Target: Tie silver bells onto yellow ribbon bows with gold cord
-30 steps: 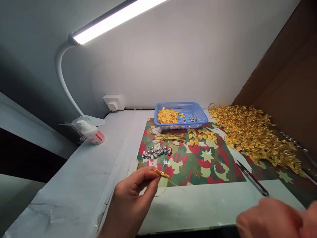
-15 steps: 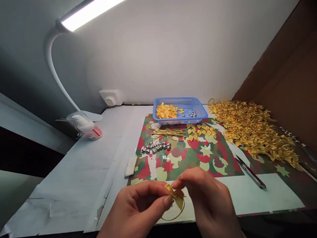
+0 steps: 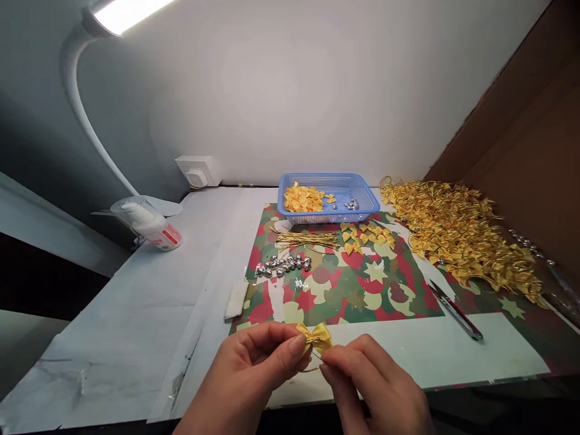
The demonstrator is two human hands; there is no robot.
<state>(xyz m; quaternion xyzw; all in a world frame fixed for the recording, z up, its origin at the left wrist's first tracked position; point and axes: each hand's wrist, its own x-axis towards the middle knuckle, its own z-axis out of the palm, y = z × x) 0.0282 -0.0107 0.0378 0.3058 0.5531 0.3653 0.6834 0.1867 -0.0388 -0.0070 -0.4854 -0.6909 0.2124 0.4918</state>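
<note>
- Bottle (image 3: 159, 234) stands at the far left of the surface (image 3: 194, 266), away from the work.
- Left hand (image 3: 258, 368) has its grip closed, thumb and forefinger pinching one yellow bow (image 3: 321, 336) just past the near edge of the patterned sheet (image 3: 344, 305).
- Silver bells (image 3: 281, 266) lie loose on the sheet, and beyond them a bundle of gold cords (image 3: 310, 240), so both materials remain in supply.
- The held bow has gold cord around its middle, with a loop (image 3: 309, 370) hanging below; I judge it partly done. Whether it carries a bell, I cannot tell.
- Blue basket (image 3: 328, 217) behind holds many loose bows (image 3: 302, 199) and a few bells, all not yet used.
- Right hand (image 3: 380, 380) has its grip nearly closed, fingertips pinching the thin cord just beside the bow.
- Small group of bows (image 3: 369, 235) waits on the sheet.
- Cutting tool (image 3: 455, 311) lies untouched.
- Large heap of corded bows (image 3: 466, 238) at right seems finished, much more than the bows left.
</note>
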